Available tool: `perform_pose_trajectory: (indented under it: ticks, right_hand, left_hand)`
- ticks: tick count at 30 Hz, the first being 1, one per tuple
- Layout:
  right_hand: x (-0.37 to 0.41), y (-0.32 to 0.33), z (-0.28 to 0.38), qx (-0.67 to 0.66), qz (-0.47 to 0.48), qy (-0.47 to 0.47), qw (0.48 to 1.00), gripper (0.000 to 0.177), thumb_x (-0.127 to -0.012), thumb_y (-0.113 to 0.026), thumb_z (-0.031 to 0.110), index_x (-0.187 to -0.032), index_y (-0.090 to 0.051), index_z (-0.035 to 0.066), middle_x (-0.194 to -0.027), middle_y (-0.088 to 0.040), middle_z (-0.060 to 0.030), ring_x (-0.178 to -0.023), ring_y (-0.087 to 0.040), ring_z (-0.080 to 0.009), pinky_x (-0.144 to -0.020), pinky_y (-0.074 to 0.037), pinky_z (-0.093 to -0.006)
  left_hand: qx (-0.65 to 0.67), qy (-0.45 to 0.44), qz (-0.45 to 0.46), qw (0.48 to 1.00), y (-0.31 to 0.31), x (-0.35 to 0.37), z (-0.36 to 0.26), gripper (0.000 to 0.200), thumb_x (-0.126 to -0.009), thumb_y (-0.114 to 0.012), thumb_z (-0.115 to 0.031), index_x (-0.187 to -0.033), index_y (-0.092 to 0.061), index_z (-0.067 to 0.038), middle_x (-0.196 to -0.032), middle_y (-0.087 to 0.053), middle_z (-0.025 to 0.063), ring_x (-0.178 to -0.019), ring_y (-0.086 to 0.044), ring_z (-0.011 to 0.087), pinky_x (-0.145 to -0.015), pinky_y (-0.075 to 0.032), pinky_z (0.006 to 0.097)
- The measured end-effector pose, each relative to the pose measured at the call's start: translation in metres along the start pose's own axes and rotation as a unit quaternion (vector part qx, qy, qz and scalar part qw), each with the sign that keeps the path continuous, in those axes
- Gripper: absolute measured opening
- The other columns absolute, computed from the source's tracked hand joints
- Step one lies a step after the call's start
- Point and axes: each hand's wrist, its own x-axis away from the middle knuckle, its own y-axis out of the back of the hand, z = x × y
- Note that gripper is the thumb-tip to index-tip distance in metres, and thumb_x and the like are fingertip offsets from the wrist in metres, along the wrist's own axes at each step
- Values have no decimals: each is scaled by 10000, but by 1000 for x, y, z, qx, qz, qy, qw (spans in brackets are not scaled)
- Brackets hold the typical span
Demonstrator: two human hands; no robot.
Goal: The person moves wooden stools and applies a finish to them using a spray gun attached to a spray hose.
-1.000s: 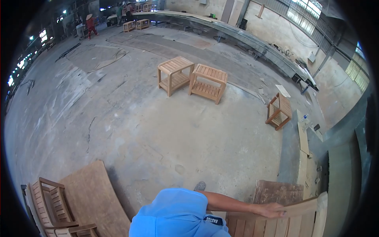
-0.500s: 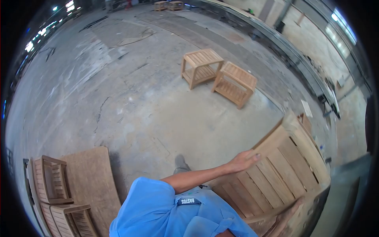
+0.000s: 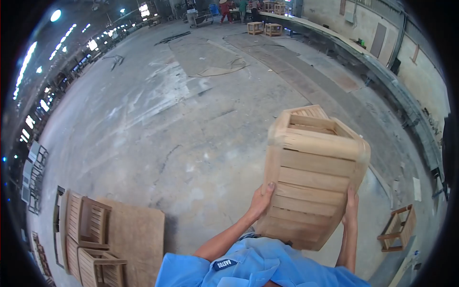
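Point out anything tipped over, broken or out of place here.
The small brown wooden side table at the lower right lies tipped on its side on the concrete floor. The pale slatted wooden table gripped between left hand and right hand shows no visible damage.

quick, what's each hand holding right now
Left hand: shut on the slatted wooden table, left side.
Right hand: shut on the same table, right side.
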Motion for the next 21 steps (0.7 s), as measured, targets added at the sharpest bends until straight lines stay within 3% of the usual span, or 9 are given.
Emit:
perform_pose_trajectory:
  ticks: [3,6,8,10,12,14,17,21]
  right_hand:
    - [-104,-41,-19,2,33,-1,999,662,-961,-510,461,-1348,-425,-69,-1326,-519,-167,-1160,-536,-242,-1011,-398,-352]
    - [-215,-78,-43,24,142,-39,989,711,-937,-544,484,-1374,-404,-58,-1348,-507,-163,-1205,-510,-253,-1027,-383,-351]
    - [-316,-92,-110,77,104,-76,989,797,-893,-576,545,-1394,-397,-47,-1382,-482,-178,-1278,-452,-283,-1058,-353,-385]
    - [-378,-141,-99,160,75,-149,973,858,-861,-578,596,-1397,-400,-50,-1416,-445,-203,-1332,-390,-314,-1084,-315,-432]
    - [-469,-167,-132,70,234,-121,962,858,-851,-577,608,-1378,-431,-54,-1406,-461,-204,-1331,-393,-316,-1081,-320,-427]
    - [-534,-201,-154,109,215,-136,961,821,-858,-587,590,-1342,-470,-63,-1345,-522,-194,-1271,-465,-300,-1048,-363,-386]
    - [-604,-235,-193,78,238,-201,947,813,-851,-595,602,-1313,-501,-60,-1286,-565,-192,-1214,-516,-293,-1011,-397,-365]
    - [-678,-252,-266,123,257,-298,911,865,-831,-599,643,-1319,-486,-62,-1312,-538,-210,-1240,-493,-307,-1016,-397,-392]
  left_hand:
    - [12,-7,-96,995,21,-60,11,670,-963,-454,-550,-1216,-556,62,-1101,-638,142,-1001,-568,196,-893,-452,333]
    - [33,-9,-184,982,33,-125,22,655,-970,-450,-532,-1201,-563,70,-1084,-644,140,-985,-570,202,-880,-454,337]
    - [52,-27,-234,970,38,-185,33,637,-976,-443,-514,-1188,-573,72,-1073,-650,151,-975,-576,215,-876,-455,343]
    - [-35,78,-289,953,46,-245,35,629,-980,-431,-494,-1170,-582,87,-1084,-651,191,-985,-588,246,-881,-455,355]
    - [-21,73,-337,939,53,-310,49,660,-971,-439,-507,-1185,-565,105,-1120,-637,210,-1022,-588,254,-891,-458,364]
    - [-4,88,-378,922,63,-367,62,693,-962,-448,-520,-1200,-549,123,-1156,-622,228,-1058,-588,262,-901,-460,372]
    - [90,149,-369,913,70,-435,67,723,-948,-484,-532,-1278,-498,110,-1202,-600,195,-1078,-578,245,-913,-465,360]
    - [98,193,-335,917,89,-512,125,743,-929,-529,-537,-1324,-466,89,-1227,-584,161,-1089,-571,224,-931,-463,340]
